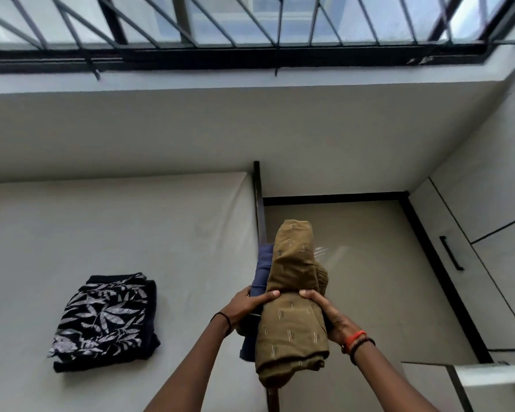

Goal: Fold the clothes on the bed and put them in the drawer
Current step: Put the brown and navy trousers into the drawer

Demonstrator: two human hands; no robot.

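Olive-brown folded garment (292, 295) with small pale dash marks sits upright in your two hands, held in the air above the right edge of the bed (131, 233), partly over the beige floor (363, 239) beside it. A navy folded garment (262, 263) is pressed flat against its left side, mostly hidden behind it, so you carry both as one bundle. Your left hand (250, 304) has its grip curled round the bundle: thumb lies across the olive front, fingers wrap the navy side. Your right hand (327, 313) has its grip curled round the right edge of the olive garment, thumb across the front nearly meeting the left thumb. A black thread band (223, 319) is on your left wrist, and an orange thread and dark bead bracelet (359, 343) on your right. A black folded garment with a grey-white leaf print (104, 322) lies flat on the bed, well apart to the left of the bundle. The dark bed frame post (257, 197) stands behind the bundle. Pale cupboard fronts with a black bar handle (452, 253) run along the right wall. A barred window (250, 28) is up top. The bottom right corner shows a pale panel edge; can't tell what it is.
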